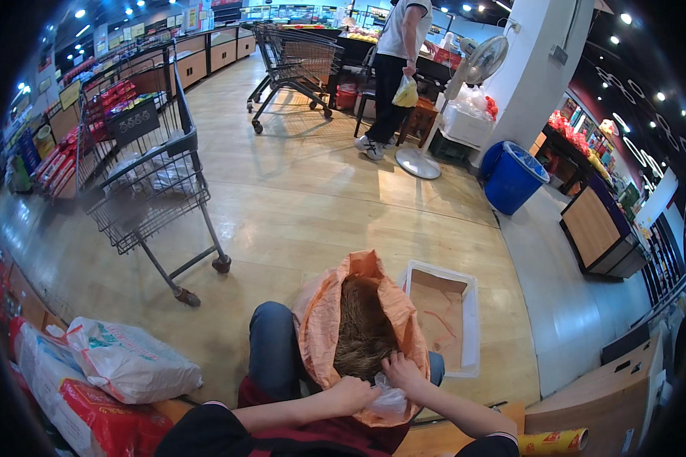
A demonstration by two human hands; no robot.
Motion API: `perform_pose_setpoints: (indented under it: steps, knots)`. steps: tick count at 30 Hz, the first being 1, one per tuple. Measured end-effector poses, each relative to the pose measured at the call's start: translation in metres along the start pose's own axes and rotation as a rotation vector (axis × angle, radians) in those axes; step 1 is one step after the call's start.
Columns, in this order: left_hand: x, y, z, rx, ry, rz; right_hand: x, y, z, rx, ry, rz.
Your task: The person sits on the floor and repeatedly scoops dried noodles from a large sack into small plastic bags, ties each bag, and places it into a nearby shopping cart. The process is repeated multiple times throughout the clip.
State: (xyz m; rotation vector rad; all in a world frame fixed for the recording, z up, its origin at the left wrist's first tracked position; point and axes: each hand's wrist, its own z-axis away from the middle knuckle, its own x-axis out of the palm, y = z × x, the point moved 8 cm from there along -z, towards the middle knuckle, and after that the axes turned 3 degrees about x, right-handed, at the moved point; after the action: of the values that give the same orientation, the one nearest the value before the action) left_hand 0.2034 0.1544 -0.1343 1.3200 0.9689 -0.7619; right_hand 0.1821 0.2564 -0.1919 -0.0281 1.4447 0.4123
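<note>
An orange woven sack (314, 343) stands open between my knees, its rim rolled outward. Brown dried strands (366, 320), like dried plant stems, fill what I can see of its inside. At the near rim, my left hand (355, 395) is closed on the edge of a clear plastic bag (390, 400). My right hand (405, 372) lies over the same bag's upper right part, its fingers curled at the edge of the strands. Whether those fingers pinch the plastic or some strands cannot be made out.
A white foam box (470, 325) with scraps in it sits right of the sack. Packed plastic bags (134, 363) are at my left, and a shopping cart (148, 171) stands beyond. Ahead are a person (400, 63), a fan (420, 163) and a blue bin (511, 183). A yellow roll (551, 441) lies lower right.
</note>
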Motion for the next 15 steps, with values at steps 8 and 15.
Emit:
perform_pose_setpoints:
  steps: [8,15]
  knots:
    - [-0.0005,-0.0006,-0.0011,-0.029,-0.042,0.052,0.0053,-0.0036,-0.0017,-0.006,-0.016,0.073]
    - [-0.0005,0.0016,-0.0027,-0.019,-0.022,-0.008,0.0008,-0.0026,-0.0004,0.044,0.018,0.006]
